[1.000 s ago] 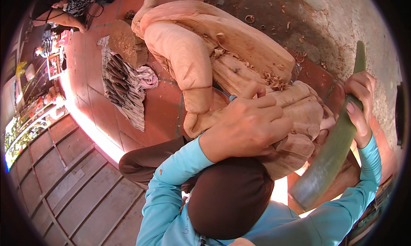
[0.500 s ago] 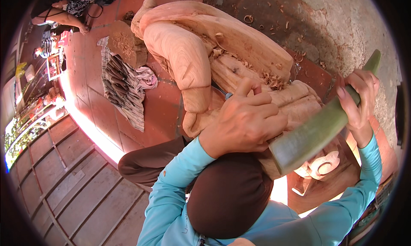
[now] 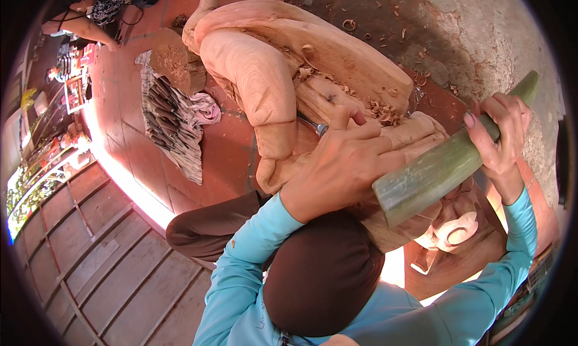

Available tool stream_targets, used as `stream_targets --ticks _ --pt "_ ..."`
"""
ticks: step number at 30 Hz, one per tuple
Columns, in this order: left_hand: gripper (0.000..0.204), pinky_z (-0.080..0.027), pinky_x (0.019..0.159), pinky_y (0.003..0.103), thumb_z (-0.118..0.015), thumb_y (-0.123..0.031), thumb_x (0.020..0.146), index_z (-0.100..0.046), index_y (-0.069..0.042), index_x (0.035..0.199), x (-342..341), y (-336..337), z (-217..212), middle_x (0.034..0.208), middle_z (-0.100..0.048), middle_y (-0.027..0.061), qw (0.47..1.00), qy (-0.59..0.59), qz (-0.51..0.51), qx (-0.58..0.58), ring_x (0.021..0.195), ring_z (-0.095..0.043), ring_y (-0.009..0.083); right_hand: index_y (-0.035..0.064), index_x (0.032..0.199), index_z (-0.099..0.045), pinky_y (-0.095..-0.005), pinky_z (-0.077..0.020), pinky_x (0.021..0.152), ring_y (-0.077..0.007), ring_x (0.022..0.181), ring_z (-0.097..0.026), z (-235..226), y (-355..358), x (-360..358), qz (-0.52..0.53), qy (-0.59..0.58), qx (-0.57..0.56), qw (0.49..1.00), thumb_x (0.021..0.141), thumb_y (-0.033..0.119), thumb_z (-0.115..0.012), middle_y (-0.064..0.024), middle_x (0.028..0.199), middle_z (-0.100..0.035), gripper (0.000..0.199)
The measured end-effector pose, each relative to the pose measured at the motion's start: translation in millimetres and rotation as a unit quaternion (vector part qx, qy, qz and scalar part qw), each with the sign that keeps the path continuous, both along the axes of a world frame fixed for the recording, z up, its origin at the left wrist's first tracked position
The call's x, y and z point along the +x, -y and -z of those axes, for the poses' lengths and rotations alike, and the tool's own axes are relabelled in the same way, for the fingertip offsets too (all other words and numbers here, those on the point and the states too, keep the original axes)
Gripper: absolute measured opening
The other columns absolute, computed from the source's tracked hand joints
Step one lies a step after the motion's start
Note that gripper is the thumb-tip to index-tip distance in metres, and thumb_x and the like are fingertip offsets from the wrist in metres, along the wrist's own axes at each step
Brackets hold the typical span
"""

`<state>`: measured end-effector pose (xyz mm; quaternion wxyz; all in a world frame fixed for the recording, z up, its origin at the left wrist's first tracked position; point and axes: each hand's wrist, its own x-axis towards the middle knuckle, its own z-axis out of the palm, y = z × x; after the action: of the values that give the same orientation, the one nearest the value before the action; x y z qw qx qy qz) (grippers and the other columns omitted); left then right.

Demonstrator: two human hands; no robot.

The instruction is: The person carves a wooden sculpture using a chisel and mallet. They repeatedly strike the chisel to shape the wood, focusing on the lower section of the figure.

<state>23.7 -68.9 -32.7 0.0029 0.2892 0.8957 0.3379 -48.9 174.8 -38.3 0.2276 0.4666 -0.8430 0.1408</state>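
A large reddish wood carving [image 3: 245, 75] with rounded folds lies in front of me, curled shavings [image 3: 383, 112] caught in its hollows. My left hand [image 3: 346, 165] rests over the carving, its fingers wrapped round a chisel [image 3: 321, 129]. Only the chisel's metal end near the fingers shows; the palm hides its handle, and where its edge meets the wood I cannot make out. In my right hand [image 3: 503, 135] is a long green mallet [image 3: 433, 176], gripped by its narrow end. The mallet's broad end hangs beside my left hand, partly overlapping its edge in view.
To the left, several carving tools [image 3: 161, 108] lie on a striped cloth [image 3: 183, 159] on the red tiles. Beyond them stands a round wood block [image 3: 171, 57] topped with shavings. A rough wall [image 3: 500, 33] rises at the right. Another person's arm [image 3: 84, 27] shows at the upper left.
The mallet's broad end has risen slightly, up and left in view, and is less blurred. More of the chisel's metal shows beside my left hand. The carving looks unmoved.
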Motion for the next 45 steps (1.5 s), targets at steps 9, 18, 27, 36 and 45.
stream_targets --ticks 9,18,27,36,45 --pt "0.014 -0.036 0.078 0.037 -0.063 -0.013 0.062 -0.052 -0.015 0.072 1 -3 8 0.063 -0.042 0.0001 0.995 -0.082 -0.048 -0.039 0.066 -0.049 0.0157 0.0121 0.104 -0.059 -0.0378 -0.0419 0.066 -0.0274 0.073 -0.056 -1 -3 -2 -0.015 0.023 0.022 0.999 0.06 0.002 -0.072 -0.0103 0.084 -0.055 0.047" --pt "0.019 -0.044 0.057 0.034 -0.067 -0.017 0.067 -0.053 -0.005 0.072 6 -4 -40 0.074 -0.052 0.0087 0.967 -0.093 -0.054 0.231 0.064 -0.053 0.0212 0.0031 0.112 -0.05 -0.034 -0.0449 0.06 -0.0253 0.069 -0.056 37 -4 2 0.026 0.122 -0.189 0.974 0.071 -0.007 -0.07 -0.0115 0.078 -0.056 0.047" --pt "0.022 -0.051 0.086 0.05 -0.05 -0.022 0.094 -0.037 -0.02 0.112 76 125 -48 0.117 -0.047 0.0193 0.722 -0.015 -0.314 0.616 0.115 -0.048 0.0368 -0.0001 0.123 -0.047 -0.0361 -0.0504 0.085 -0.0294 0.101 -0.062 9 -3 6 0.066 0.278 -0.062 0.956 0.067 0.002 -0.076 -0.0185 0.117 -0.058 0.063" --pt "0.033 -0.049 0.091 0.046 -0.055 -0.017 0.092 -0.028 -0.018 0.11 131 100 28 0.128 -0.044 0.0282 0.6 0.106 -0.427 0.668 0.113 -0.052 0.0398 0.0042 0.12 -0.051 -0.0366 -0.051 0.078 -0.0337 0.094 -0.062 -80 85 0 -0.003 0.319 0.021 0.948 0.055 -0.014 -0.058 -0.0167 0.11 -0.06 0.067" --pt "0.044 -0.049 0.089 0.049 -0.064 -0.013 0.086 -0.034 -0.014 0.119 138 92 49 0.118 -0.053 0.0116 0.681 0.072 -0.38 0.622 0.108 -0.054 0.0272 0.0048 0.12 -0.051 -0.0374 -0.0502 0.07 -0.034 0.085 -0.062 -144 163 9 -0.064 0.281 0.201 0.936 0.057 -0.008 -0.065 -0.0142 0.104 -0.061 0.066"
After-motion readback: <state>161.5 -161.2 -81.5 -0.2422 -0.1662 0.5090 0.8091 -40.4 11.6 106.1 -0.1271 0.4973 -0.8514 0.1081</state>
